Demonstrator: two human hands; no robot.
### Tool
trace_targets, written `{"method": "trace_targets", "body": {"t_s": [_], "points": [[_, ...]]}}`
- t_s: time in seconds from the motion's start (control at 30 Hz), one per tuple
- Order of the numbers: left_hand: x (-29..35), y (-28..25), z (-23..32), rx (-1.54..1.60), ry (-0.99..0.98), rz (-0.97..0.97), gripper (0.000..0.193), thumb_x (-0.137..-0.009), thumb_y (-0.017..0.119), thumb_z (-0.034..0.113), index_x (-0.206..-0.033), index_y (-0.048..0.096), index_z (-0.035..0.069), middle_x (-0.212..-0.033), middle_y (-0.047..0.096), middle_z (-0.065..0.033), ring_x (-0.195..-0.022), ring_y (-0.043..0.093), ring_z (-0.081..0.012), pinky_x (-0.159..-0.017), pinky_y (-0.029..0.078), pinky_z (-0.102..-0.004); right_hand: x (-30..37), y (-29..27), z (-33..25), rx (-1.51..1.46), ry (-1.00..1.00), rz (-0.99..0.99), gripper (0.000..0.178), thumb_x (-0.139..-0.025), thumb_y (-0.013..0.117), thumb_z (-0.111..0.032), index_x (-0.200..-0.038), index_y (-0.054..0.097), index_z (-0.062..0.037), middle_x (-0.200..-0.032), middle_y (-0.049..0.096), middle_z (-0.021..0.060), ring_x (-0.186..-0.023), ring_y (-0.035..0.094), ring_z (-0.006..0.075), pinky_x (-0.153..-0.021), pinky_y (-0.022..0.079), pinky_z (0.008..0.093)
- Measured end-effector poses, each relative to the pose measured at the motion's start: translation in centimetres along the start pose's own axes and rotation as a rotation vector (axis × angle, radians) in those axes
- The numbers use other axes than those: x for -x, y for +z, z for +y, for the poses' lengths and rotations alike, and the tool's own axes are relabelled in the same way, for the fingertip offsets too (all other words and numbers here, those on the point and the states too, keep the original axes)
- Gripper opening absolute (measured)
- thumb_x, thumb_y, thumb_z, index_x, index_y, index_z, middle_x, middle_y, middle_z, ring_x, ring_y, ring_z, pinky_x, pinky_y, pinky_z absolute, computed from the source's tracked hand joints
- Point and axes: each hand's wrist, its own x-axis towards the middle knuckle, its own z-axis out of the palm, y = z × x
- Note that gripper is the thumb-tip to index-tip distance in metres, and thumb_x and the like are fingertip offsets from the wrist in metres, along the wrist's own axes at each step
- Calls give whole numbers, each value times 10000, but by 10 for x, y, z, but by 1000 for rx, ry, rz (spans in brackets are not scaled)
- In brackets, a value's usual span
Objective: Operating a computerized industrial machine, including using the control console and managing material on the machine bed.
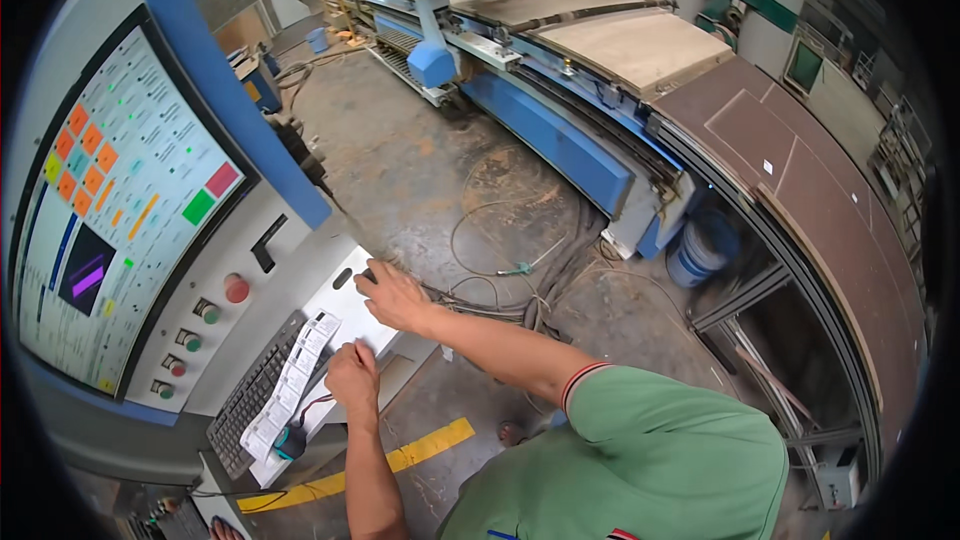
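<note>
My right hand point(397, 298) rests at the far end of a white shelf point(378, 338), its fingers curled over a small dark computer mouse point(369, 276) that they mostly cover. Closer to me, my left hand point(353, 377) is closed above the shelf edge; what it holds, if anything, is hidden. Beside that hand a long strip of white printed labels point(287, 387) lies across a black keyboard point(250, 400). Near the strip's lower end sits a teal and black object point(290, 442), and a dark cord point(318, 401) runs between it and my left hand.
A large screen point(120, 210) stands at left, above a red button point(236, 288) and several smaller knobs. Ahead is a blue machine point(550, 130) bearing wooden boards point(640, 45). Brown panels point(800, 170), a bucket point(702, 250), floor cables point(560, 280) and yellow tape point(430, 445) are around me.
</note>
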Motion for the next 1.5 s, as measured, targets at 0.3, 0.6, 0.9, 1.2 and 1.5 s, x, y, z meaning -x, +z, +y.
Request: {"method": "trace_targets", "body": {"t_s": [0.3,0.6,0.9,1.2,1.5], "points": [[7,-5,-1,-23,11,-7,318,-969,644,245,-709,574,77,-660,617,-131,-632,631,-347,-554,491,-479,6,-2,-7,-34,21,-23,487,-847,689,-126,-1315,575,-60,-1330,490,229,-1218,559,408,-942,546,491],[-3,2,3,-28,32,13,316,-969,643,233,-706,571,75,-664,616,-128,-634,627,-342,-560,492,-476,-1,-8,0,-15,8,-33,453,-851,681,-123,-1291,586,-70,-1340,472,226,-1223,549,403,-946,546,491],[3,4,0,145,10,-6,265,-939,643,258,-739,642,84,-707,667,-125,-651,664,-339,-588,541,-471,0,-6,3,-25,42,-90,386,-870,689,-168,-1242,650,-70,-1343,552,259,-1192,582,435,-979,518,504],[3,-12,0,49,-40,-20,269,-941,658,278,-752,653,86,-689,672,-104,-634,683,-299,-565,553,-439,1,-1,-4,10,11,-85,496,-878,721,-226,-1352,613,-128,-1447,488,230,-1262,540,431,-999,510,520],[0,-10,3,66,-18,3,259,-932,669,272,-749,652,90,-682,669,-104,-619,677,-294,-544,549,-431,0,-4,0,13,13,-88,497,-884,711,-216,-1360,606,-119,-1448,485,250,-1272,539,440,-1014,506,517]]}}
